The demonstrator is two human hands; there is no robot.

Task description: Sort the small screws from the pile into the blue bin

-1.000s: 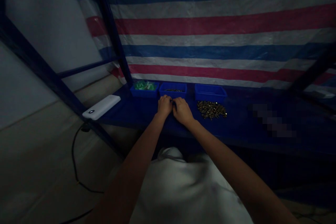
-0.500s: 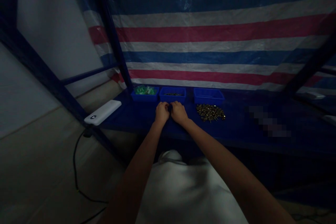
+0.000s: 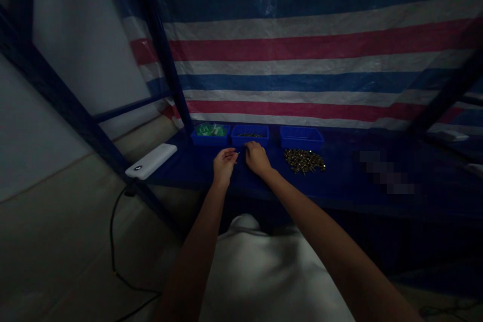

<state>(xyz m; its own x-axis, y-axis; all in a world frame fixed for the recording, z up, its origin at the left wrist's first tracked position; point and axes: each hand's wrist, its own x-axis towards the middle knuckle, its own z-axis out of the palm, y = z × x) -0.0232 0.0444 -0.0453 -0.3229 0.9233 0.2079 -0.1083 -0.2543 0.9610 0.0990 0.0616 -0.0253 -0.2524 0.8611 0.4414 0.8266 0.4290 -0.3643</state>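
Observation:
My left hand (image 3: 224, 162) is turned partly palm up, pinching a small, thin, light-coloured piece (image 3: 238, 153) between thumb and fingertips; its kind is too small to tell. My right hand (image 3: 258, 157) is a short way to the right, back upward, with its fingers curled down; whatever they grip, if anything, is hidden. Just beyond both hands stands a blue bin (image 3: 250, 142) with small thin metal pieces (image 3: 250, 135) in it. A pile of brassy metal fittings (image 3: 304, 160) lies on the blue tabletop (image 3: 199, 161), right of my right hand.
Left of the middle bin, another blue bin (image 3: 210, 141) contains green and clear plastic pieces (image 3: 211, 130). A third blue bin (image 3: 301, 144) stands behind the pile. A white power bank (image 3: 151, 161) lies at the left edge near a cable (image 3: 112, 234). Blue posts (image 3: 160, 50) frame the table.
My hands were close together over a dark gap. The left has moved slightly left and turned palm up, showing the thin piece; the right stays almost in place.

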